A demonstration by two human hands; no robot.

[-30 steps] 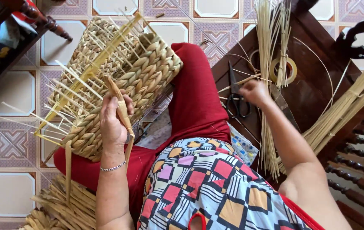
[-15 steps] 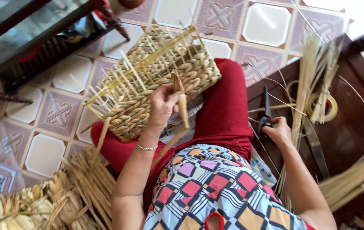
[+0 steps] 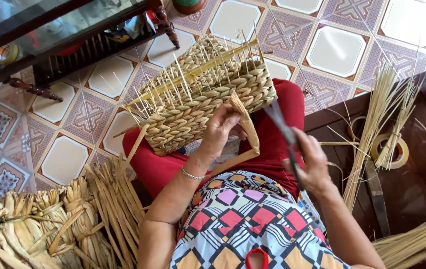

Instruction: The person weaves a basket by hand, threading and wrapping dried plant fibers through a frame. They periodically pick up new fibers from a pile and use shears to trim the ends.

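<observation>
My left hand (image 3: 221, 130) is closed on a flat fibre strip (image 3: 247, 130), pinching it just against the near side of the basket (image 3: 205, 99). The basket lies tilted on my red-trousered lap, just beyond the left fingers, with thin stakes sticking out of its open end. My right hand (image 3: 313, 167) is clamped around scissors (image 3: 283, 130), whose blurred blades point up towards the strip, near the left hand. Right of that hand, a reed bundle (image 3: 375, 124) and a tape roll (image 3: 391, 149) lie on a dark wooden bench (image 3: 422, 189). Dried fibre bundles (image 3: 48, 224) lie left of my left arm.
</observation>
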